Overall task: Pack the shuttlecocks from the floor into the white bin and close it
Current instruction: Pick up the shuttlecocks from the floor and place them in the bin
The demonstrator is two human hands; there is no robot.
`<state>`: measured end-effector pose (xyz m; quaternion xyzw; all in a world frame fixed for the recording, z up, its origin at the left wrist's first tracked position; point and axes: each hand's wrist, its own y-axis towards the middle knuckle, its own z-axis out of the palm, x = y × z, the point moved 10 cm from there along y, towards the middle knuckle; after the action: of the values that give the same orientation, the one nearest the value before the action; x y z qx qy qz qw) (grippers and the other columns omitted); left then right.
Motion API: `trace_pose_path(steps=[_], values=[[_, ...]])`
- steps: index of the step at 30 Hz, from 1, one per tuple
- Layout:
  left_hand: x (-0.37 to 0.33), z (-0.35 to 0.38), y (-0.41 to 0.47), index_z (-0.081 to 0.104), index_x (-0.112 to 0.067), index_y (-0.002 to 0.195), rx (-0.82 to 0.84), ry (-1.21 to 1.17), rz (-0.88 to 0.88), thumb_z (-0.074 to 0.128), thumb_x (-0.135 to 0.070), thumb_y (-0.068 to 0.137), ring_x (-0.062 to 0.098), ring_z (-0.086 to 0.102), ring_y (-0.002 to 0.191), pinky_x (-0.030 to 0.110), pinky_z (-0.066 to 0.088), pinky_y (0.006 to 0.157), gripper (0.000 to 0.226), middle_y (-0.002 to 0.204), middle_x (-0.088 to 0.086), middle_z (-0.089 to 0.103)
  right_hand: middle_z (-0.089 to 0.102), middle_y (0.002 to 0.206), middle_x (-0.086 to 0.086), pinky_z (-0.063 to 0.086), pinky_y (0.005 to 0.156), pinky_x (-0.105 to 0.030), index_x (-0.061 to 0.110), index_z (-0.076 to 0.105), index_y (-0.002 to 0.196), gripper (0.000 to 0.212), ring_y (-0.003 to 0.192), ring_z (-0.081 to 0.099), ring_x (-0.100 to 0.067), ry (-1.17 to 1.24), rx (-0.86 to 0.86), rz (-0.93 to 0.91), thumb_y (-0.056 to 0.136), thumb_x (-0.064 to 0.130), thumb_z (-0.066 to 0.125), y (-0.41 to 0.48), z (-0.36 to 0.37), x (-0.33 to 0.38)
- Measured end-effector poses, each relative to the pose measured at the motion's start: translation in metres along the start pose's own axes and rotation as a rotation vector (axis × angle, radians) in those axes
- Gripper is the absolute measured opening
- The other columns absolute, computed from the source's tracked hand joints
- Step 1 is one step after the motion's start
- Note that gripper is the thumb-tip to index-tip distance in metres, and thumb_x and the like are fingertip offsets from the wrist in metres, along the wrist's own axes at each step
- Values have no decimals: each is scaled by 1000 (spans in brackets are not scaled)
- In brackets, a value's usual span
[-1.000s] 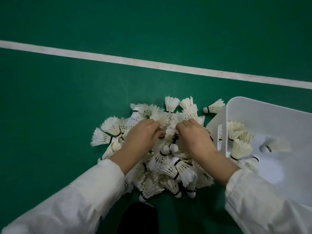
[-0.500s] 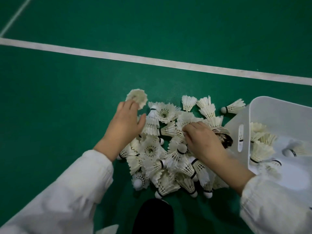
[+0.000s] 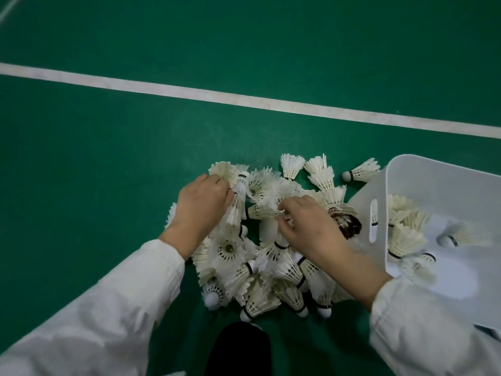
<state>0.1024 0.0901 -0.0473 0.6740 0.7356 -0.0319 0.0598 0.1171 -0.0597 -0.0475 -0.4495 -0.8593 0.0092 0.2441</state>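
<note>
Head view: feathery conical shuttlecocks [image 3: 230, 248], smooth plastic bin [image 3: 433, 185].

1. Shuttlecocks [image 3: 260, 267]: white feathers, white cork tips with black bands, heaped in a loose pile on the green floor [image 3: 108, 185], pointing every way, just left of the bin.
2. Lone shuttlecock [image 3: 360, 172]: on its side at the pile's far edge, cork leftward, beside the bin's corner.
3. White bin [image 3: 447, 185]: plastic, open-topped, slot handle in its left wall, several shuttlecocks inside.
</note>
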Motion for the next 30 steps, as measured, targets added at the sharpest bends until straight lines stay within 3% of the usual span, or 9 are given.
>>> trace_pose_path(steps=[3, 6, 10, 14, 17, 22, 26, 30], values=[[-9, -20, -6, 63, -11, 67, -38, 17, -33, 56, -28, 88, 15, 49, 56, 16, 23, 40, 27, 61, -1, 58, 59, 115, -2, 38, 91, -27, 12, 51, 121, 36, 108, 47, -17, 9, 17, 11, 94, 35, 43, -2, -1, 8], [-16, -36, -11, 57, -13, 60, -85, -31, -123, 61, -25, 83, 13, 41, 49, 14, 11, 42, 26, 54, -4, 48, 57, 116, -2, 39, 92, -30, 14, 49, 122, 51, 110, 46, -18, 21, -5, 24, 89, 53, 46, -3, -2, 11], [-15, -27, -16, 51, -19, 65, -73, -114, -249, 47, -33, 91, 12, 44, 54, 19, 16, 42, 29, 61, -5, 52, 53, 116, -2, 37, 97, -30, 13, 48, 121, 59, 112, 43, -19, -55, 40, -4, 85, 60, 48, -5, 11, 16], [-8, -26, -14, 58, -14, 70, -102, -193, -248, 47, -32, 93, 12, 47, 57, 17, 21, 45, 32, 66, -2, 58, 57, 112, -9, 36, 92, -30, 6, 54, 112, 23, 106, 45, -23, -75, 12, -15, 92, 16, 47, -6, 11, 6], [7, -30, -5, 62, -13, 89, -69, -236, -257, 44, -35, 95, 12, 49, 75, 22, 34, 61, 29, 83, -2, 60, 62, 103, -11, 38, 84, -30, 4, 60, 103, 21, 97, 48, -25, -71, -37, -15, 88, -1, 47, -5, 2, -6], [1, -50, -2, 62, -15, 101, -17, -245, -168, 47, -32, 94, 11, 44, 87, 27, 36, 72, 24, 96, -3, 61, 66, 95, -8, 41, 74, -29, 6, 64, 99, 17, 91, 55, -25, -44, -201, -61, 94, 11, 48, -17, -44, -5], [-28, -84, -2, 64, -13, 97, -42, -288, -61, 51, -28, 91, 17, 53, 86, 29, 41, 72, 20, 91, -2, 63, 66, 96, -5, 46, 77, -35, 10, 63, 99, 17, 90, 56, -25, -67, -225, -104, 94, 17, 49, -29, -84, -4], [-85, -129, 8, 64, -15, 92, -53, -302, 99, 52, -33, 90, 14, 54, 82, 31, 46, 71, 21, 86, -5, 62, 66, 96, -4, 41, 77, -29, 11, 64, 99, 16, 92, 56, -23, -85, -261, -115, 93, 19, 51, -58, -145, -18]])
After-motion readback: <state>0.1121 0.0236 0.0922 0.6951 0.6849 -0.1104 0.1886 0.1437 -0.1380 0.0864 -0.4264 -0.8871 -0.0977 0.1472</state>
